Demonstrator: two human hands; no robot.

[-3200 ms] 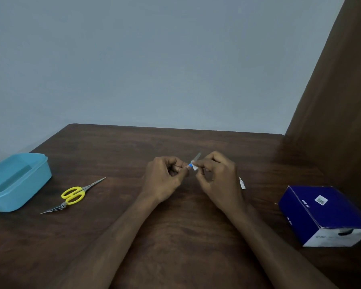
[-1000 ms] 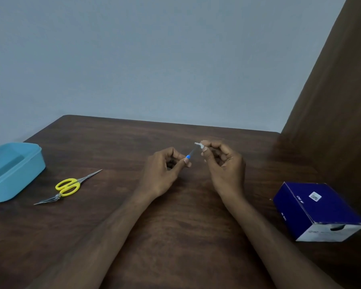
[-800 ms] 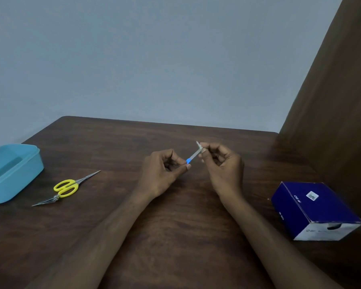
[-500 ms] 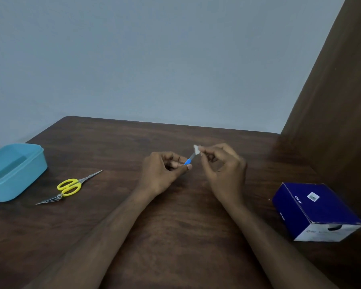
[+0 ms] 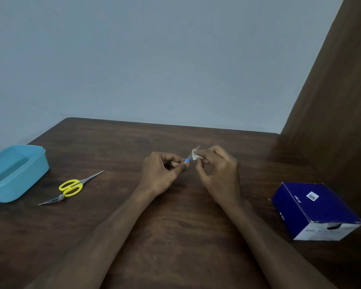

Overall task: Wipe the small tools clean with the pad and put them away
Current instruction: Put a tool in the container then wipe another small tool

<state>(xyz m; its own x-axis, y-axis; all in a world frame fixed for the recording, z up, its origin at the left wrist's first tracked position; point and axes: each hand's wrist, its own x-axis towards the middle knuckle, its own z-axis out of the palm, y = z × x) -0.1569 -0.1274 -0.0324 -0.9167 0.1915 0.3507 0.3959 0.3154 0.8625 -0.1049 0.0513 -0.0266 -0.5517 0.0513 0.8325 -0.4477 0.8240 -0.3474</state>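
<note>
My left hand (image 5: 164, 174) pinches the blue handle end of a small thin metal tool (image 5: 188, 159) above the middle of the table. Its blade points up and to the right. My right hand (image 5: 217, 174) pinches a small white pad (image 5: 195, 155) around that blade near its tip. Yellow-handled scissors (image 5: 71, 187) lie on the table to the left, with a pair of metal tweezers (image 5: 51, 201) lying just in front of them. An open light-blue plastic container (image 5: 35, 163) stands at the far left edge.
A dark blue cardboard box (image 5: 313, 209) with a white front sits on the right of the dark wooden table (image 5: 175, 236). A brown wooden panel (image 5: 338, 122) rises along the right side. A grey wall stands behind the table.
My right hand has slid the pad back and forth along the blade while my left hand held the handle still. The scissors, tweezers, container and box have not moved.
</note>
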